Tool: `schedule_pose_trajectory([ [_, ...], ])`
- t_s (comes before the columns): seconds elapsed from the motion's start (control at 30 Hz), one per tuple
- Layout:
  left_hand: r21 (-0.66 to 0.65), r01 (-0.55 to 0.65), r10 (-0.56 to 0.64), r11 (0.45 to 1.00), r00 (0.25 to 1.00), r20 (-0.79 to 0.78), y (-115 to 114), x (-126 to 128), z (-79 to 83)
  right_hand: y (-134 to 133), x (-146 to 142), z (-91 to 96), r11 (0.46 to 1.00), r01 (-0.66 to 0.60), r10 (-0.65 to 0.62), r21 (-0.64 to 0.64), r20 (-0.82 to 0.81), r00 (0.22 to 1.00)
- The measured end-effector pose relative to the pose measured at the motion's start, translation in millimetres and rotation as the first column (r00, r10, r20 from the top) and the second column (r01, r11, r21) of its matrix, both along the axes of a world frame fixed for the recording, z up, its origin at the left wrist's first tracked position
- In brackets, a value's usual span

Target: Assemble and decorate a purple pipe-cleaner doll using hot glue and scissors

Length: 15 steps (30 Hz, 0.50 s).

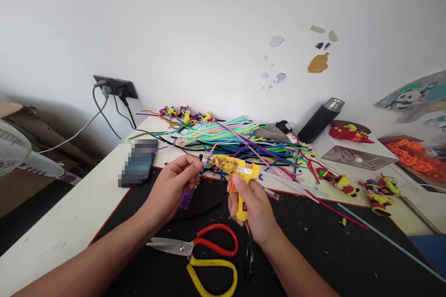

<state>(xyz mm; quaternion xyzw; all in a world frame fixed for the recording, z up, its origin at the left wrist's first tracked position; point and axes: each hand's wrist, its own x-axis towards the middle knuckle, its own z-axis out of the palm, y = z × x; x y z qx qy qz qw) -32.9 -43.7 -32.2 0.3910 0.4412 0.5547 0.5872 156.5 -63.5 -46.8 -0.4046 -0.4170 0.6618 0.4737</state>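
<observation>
My right hand (256, 204) is wrapped around the handle of a yellow hot glue gun (228, 165), with fingers at its orange trigger. The gun's nozzle points left, toward my left hand (179, 176). The left thumb and index finger are pinched together on a small dark piece (201, 158), too small to name, close to the nozzle. Below the hands, scissors (183, 247) with one red and one yellow handle lie partly spread on the black mat (306, 250). A purple fuzzy piece (187, 198) shows partly behind my left hand.
A heap of coloured pipe cleaners (223, 134) spreads along the back. A phone (138, 164) lies at left. Small pipe-cleaner figures (378, 197) lie at right, near a black thermos (318, 119) and a box of orange pieces (414, 155). Cables run from a wall socket (116, 87).
</observation>
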Motion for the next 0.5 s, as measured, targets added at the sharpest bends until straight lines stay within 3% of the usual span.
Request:
schedule_pose_trajectory([
  [0.5,0.0,0.014,-0.014,1.0,1.0,0.002,-0.3,-0.8,-0.6,0.1,0.5,-1.6,1.0,0.009,-0.009,0.001,0.01,1.0],
])
